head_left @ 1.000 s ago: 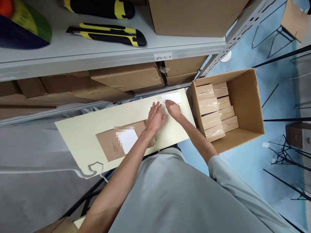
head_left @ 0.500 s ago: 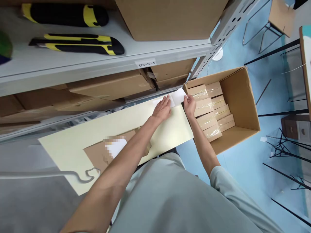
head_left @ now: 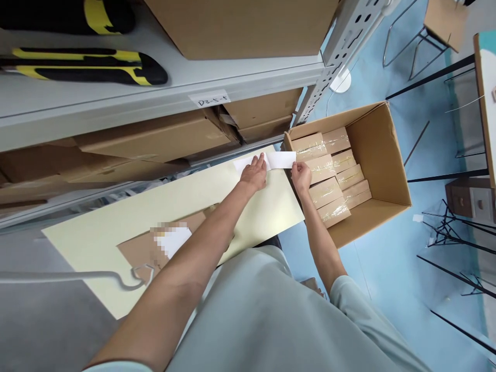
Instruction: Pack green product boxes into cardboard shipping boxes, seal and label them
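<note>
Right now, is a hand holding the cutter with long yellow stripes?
No, the cutter lies on the shelf, while the left hand rests on white paper and the right hand pinches its end.

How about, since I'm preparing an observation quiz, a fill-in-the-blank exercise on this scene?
1. The left hand and right hand both touch paper coloured ____.
2. The handwritten shelf tag begins with the letter ____.
3. The small boxes sit ____ the large open box.
4. The utility knife is black and ____.

Missing words: white; D; inside; yellow.
</note>
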A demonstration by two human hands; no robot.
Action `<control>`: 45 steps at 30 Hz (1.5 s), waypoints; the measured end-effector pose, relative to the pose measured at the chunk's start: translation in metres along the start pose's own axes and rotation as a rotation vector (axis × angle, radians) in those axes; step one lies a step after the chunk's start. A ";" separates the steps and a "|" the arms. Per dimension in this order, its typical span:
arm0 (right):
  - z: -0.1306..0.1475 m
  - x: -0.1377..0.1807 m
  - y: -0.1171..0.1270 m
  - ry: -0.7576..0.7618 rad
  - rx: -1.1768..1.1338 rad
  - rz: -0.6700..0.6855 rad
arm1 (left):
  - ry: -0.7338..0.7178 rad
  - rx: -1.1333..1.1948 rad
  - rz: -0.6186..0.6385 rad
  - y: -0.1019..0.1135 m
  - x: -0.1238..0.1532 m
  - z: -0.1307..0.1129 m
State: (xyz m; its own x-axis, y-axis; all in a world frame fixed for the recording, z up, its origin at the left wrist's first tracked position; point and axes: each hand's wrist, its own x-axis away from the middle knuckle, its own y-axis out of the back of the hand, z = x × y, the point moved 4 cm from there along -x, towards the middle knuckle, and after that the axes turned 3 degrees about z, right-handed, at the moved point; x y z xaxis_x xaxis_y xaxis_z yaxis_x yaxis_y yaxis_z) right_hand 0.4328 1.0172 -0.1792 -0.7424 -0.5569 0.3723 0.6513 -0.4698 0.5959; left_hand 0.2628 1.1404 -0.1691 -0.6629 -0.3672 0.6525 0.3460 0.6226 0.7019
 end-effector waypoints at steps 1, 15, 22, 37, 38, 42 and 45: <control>0.000 0.002 0.000 -0.005 0.003 -0.001 | 0.004 -0.002 0.015 0.001 -0.002 0.000; 0.009 0.072 0.056 0.023 -0.168 -0.200 | 0.060 0.327 -0.022 0.012 -0.014 0.005; 0.058 0.167 0.047 0.332 -0.076 -0.053 | -0.065 1.149 -0.358 0.017 0.099 0.007; 0.155 0.370 -0.083 1.055 0.451 0.696 | 0.311 1.579 -0.849 -0.111 0.404 0.087; 0.166 0.375 -0.084 1.064 0.468 0.663 | 0.283 1.523 -0.854 -0.112 0.413 0.093; 0.194 0.382 -0.097 0.976 0.460 0.723 | 0.147 1.453 -0.837 -0.108 0.440 0.114; 0.199 0.383 -0.108 0.749 0.296 0.804 | 0.128 1.540 -0.849 -0.104 0.453 0.131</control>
State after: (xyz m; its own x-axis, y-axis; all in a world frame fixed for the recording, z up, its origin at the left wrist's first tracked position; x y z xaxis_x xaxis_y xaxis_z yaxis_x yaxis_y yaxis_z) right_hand 0.0467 0.9903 0.0407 0.2185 -0.9397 0.2631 0.7602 0.3330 0.5579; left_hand -0.1610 0.9995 0.0161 -0.2336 -0.9060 0.3531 -0.9688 0.2476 -0.0057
